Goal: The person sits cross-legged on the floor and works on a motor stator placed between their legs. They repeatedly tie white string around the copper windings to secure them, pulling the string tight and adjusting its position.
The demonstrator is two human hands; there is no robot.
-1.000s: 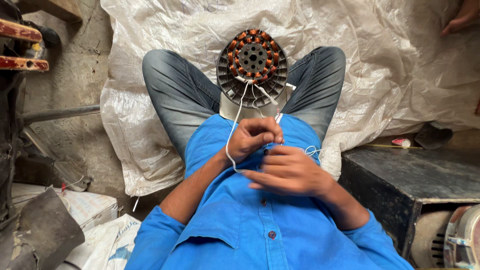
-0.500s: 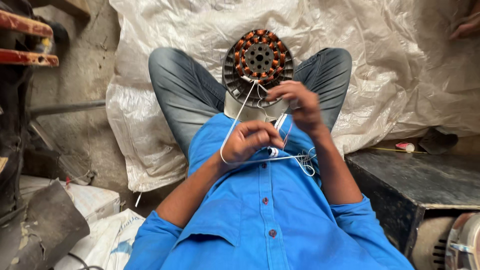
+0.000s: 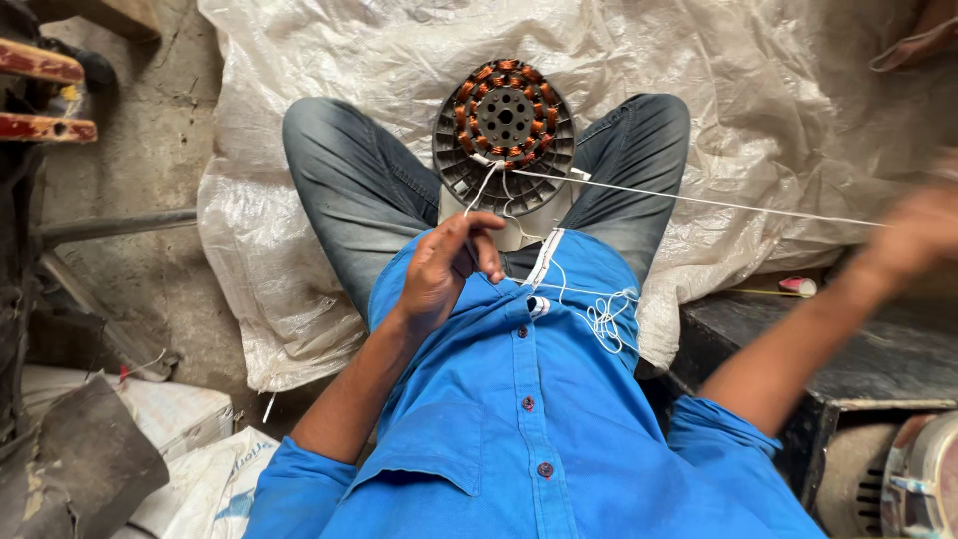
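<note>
A round motor stator [image 3: 504, 135] with copper coils rests between my knees, its dark outer ring facing up. My left hand [image 3: 449, 265] pinches a white thread that rises to the coils. My right hand [image 3: 918, 235], blurred at the far right, pulls another length of the white thread [image 3: 699, 200] taut from the stator. A loose tangle of thread [image 3: 604, 319] lies on my blue shirt.
A white plastic sack sheet [image 3: 329, 60] covers the floor under my legs. A dark metal box [image 3: 878, 369] stands at the right, with a motor housing [image 3: 923, 479] in the lower right corner. Sacks and a dark scrap piece [image 3: 80, 464] lie at the lower left.
My right hand has swung from the stator out to the far right, drawing the thread tight. My left hand has stayed near my chest, holding its thread.
</note>
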